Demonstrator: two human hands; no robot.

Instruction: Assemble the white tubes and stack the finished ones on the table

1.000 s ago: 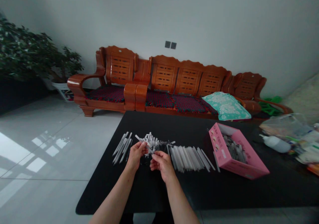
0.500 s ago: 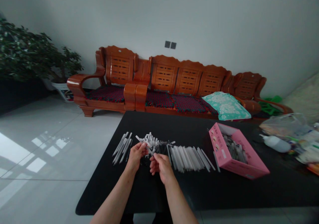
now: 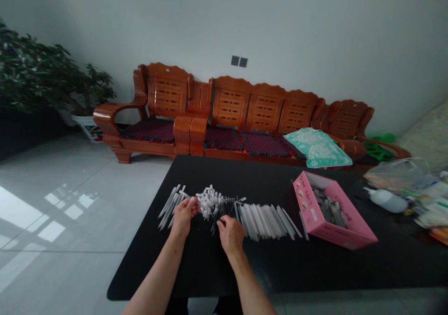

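My left hand (image 3: 185, 216) is closed in a pinch on a slim white pen part (image 3: 183, 193), whose end sticks out to the left past the fingertips. Right beside it lies a heap of short white plastic pieces (image 3: 210, 199). My right hand (image 3: 231, 233) has thumb and forefinger together at the near end of thin black sticks (image 3: 227, 208) that look like pen refills; what is between the fingertips is too small to make out. Several long pale tubes (image 3: 264, 221) lie in a row to its right. Left of my left hand rests a bunch of white pens (image 3: 170, 205).
A pink box (image 3: 350, 240) holding grey-white sticks stands on the black table (image 3: 280, 268) at the right. Small springs (image 3: 231, 199) lie behind the refills. Farther right are a white bottle (image 3: 387, 201) and plastic bags. A wooden sofa (image 3: 227, 137) stands behind.
My hands have moved apart: the left went a little left toward the pens with the white piece, the right shifted slightly right and down over the black sticks.
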